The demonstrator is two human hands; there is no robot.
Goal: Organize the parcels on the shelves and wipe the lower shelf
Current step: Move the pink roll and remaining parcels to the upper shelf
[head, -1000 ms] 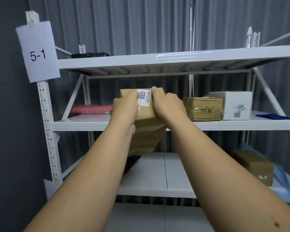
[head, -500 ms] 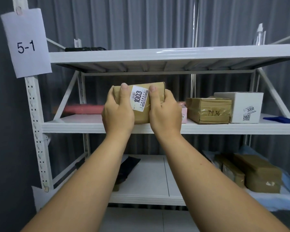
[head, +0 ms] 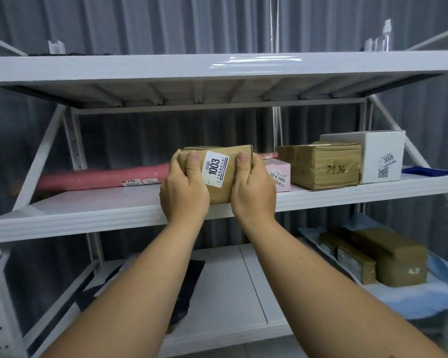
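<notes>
A brown parcel labelled 1003 (head: 217, 174) sits at the front of the middle shelf (head: 88, 215). My left hand (head: 184, 189) grips its left side and my right hand (head: 252, 191) grips its right side, thumbs on the front face. Just right of it on the same shelf stand a pink box (head: 279, 175), a taped brown box marked 7936 (head: 323, 166) and a white box labelled 3008 (head: 380, 156). A long pink parcel (head: 104, 177) lies at the back left. The lower shelf (head: 233, 293) carries a dark bag (head: 189, 288) on its left.
Two brown parcels (head: 388, 257) rest on a blue sheet (head: 424, 295) on the right of the lower shelf. The top shelf (head: 217, 65) hangs overhead, with a spray bottle (head: 387, 34) at its right end. A blue cloth (head: 429, 170) lies at the middle shelf's far right.
Both hands carried the 1003 parcel up from in front of the lower shelf and brought it onto the middle shelf's front edge. The camera moved closer and to the right.
</notes>
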